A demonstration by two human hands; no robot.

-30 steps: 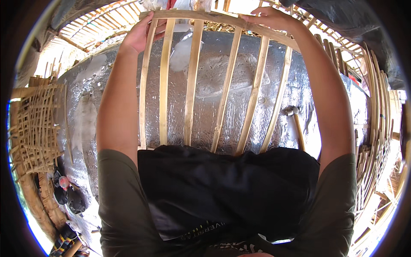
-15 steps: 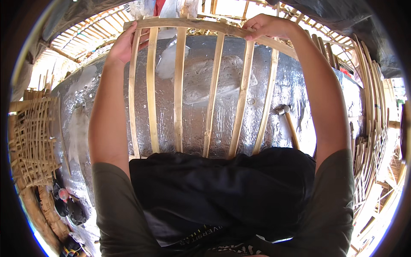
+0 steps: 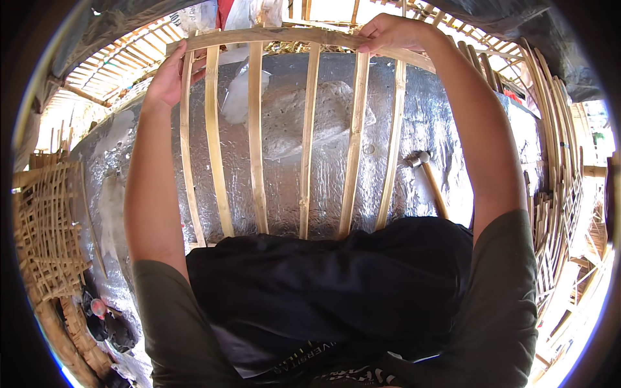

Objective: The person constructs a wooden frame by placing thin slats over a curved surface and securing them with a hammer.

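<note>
A rack of light bamboo slats (image 3: 256,142) stands in front of me, its several uprights running from my lap to a crosswise top strip (image 3: 278,35). My left hand (image 3: 169,79) grips the rack near the strip's left end, with fingers behind the outermost slat. Toward the strip's right part, my right hand (image 3: 394,33) is closed over it, thumb on the near side. The slats' lower ends are hidden behind my black shirt. Through the gaps shows a rough grey stone block (image 3: 291,123) on a silver foil sheet (image 3: 259,187).
A hammer (image 3: 430,181) with a wooden handle lies on the foil to the right. Woven bamboo lattice (image 3: 48,226) stands at the left, and many bamboo strips (image 3: 563,149) lean at the right. A dark bag-like thing (image 3: 119,333) sits low at the left.
In the picture, the rack and both hands have shifted slightly left, and the background has shifted left as well. Both hands keep their hold on the rack.
</note>
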